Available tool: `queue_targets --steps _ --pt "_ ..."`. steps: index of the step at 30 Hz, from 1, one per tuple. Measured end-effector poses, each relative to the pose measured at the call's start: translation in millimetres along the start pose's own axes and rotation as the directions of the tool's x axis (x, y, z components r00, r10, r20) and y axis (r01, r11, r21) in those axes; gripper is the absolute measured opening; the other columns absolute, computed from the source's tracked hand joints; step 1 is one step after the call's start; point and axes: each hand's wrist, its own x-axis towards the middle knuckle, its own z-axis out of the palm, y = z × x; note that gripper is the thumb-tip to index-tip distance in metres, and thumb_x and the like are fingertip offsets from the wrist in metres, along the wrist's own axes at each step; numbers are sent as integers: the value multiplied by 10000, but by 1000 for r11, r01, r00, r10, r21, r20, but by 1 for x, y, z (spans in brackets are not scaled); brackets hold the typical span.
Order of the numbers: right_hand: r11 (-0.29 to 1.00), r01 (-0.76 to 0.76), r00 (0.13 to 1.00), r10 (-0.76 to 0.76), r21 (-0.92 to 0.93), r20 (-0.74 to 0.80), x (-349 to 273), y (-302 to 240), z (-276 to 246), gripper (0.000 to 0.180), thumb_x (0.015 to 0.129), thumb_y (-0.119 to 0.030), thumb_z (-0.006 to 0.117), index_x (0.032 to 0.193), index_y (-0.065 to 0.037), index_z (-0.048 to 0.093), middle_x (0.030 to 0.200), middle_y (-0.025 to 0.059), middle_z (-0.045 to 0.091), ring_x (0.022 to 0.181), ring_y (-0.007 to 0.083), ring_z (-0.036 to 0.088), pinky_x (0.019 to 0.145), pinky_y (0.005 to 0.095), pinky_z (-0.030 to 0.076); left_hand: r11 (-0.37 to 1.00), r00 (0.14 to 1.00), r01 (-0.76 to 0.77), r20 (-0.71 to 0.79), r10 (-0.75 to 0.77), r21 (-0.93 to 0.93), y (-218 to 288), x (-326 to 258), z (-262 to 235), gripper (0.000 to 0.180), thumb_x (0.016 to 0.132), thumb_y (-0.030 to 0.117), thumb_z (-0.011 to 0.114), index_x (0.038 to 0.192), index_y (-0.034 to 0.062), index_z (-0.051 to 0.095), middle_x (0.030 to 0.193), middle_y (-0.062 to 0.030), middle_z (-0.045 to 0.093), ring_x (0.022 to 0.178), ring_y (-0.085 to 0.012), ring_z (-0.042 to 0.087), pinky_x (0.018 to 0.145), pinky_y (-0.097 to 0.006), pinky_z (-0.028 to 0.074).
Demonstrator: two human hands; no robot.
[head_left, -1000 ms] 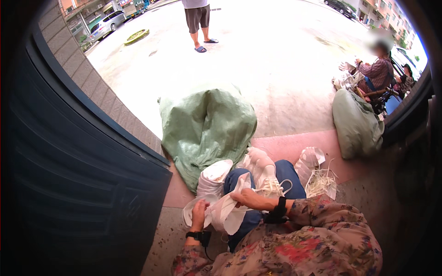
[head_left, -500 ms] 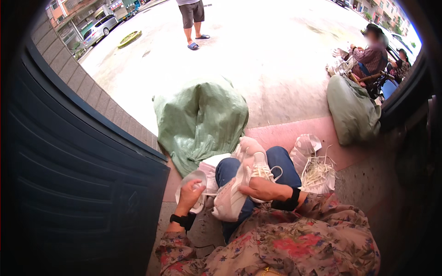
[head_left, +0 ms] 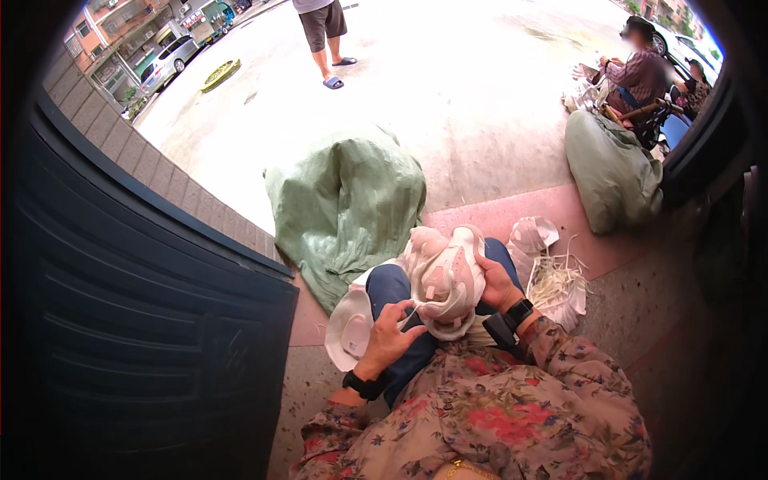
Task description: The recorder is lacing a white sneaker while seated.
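Since a moment ago, both hands are lifting the pale shoe (head_left: 444, 280) higher over the knees; right hand (head_left: 496, 286) is cupping it, left hand (head_left: 392, 336) pinching a lace (head_left: 410, 314), which might slip free.

outdoor street-side workplace | concrete yard (head_left: 496, 104) | stuffed green sacks (head_left: 348, 200) | parked car (head_left: 172, 56)

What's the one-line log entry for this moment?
left hand: pinching lace | right hand: gripping white shoe | shoe on lap
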Motion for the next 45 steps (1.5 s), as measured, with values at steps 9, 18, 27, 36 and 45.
queue_targets --steps 9,18,27,36,45 --pt "983 -183 981 184 -19 57 9 15 14 387 936 -240 357 1190 41 436 1153 176 532 1036 269 541 936 395 409 991 999 -42 -27 46 124 -5 -16 13 433 653 98 724 1047 84 545 888 -118 460 781 -291 530 664 -353 445" --pt "983 -181 983 181 -20 3 22 26 -11 356 924 -231 399 1161 25 466 1098 162 566 955 265 583 865 393 469 992 989 -119 85 121 -33 -10 -16 23 290 703 73 680 970 42 571 913 -131 535 790 -283 569 669 -323 460" --pt "919 -277 834 87 -279 -544 -59 43 -23 241 854 -296 505 915 -63 518 925 122 539 928 270 507 805 404 433 853 977 188 8 -211 -486 -15 -13 24 228 810 -1 577 1030 -11 517 952 -56 602 857 -97 561 748 -225 447" --pt "826 -479 792 261 -296 -552 -61 62 -25 589 865 -427 443 1321 -86 293 1292 156 345 1155 308 383 927 466 350 889 990 133 100 -98 -438 -8 -37 20 200 788 -72 558 974 -4 527 926 -46 563 836 -112 556 725 -221 445" --pt "973 -229 902 219 16 -371 -37 60 -28 351 906 -340 401 1041 -28 489 998 98 552 897 212 548 813 354 454 992 973 -123 192 126 -25 -12 -29 17 268 727 -91 565 981 -17 526 999 -123 531 861 -210 549 727 -271 452"
